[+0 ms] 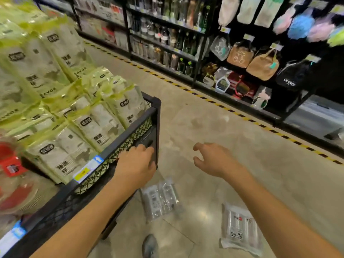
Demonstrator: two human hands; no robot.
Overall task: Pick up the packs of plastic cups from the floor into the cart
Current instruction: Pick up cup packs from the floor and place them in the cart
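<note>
Two clear packs of plastic cups lie flat on the floor: one pack [159, 199] just below the cart's corner, the other pack [240, 228] further right near my right forearm. The black mesh cart [130, 138] on the left is piled with green-and-white packs [89, 123]. My left hand [136, 162] rests on the cart's near corner, fingers over its rim. My right hand [210, 159] hovers above the floor, fingers spread and loosely curled, holding nothing.
Dark store shelves [167, 34] with bottles, bags and bath sponges line the right side behind a yellow-black floor stripe [232, 110]. My shoe [150, 245] stands at the bottom. Red-lidded clear containers [13, 174] sit at the far left.
</note>
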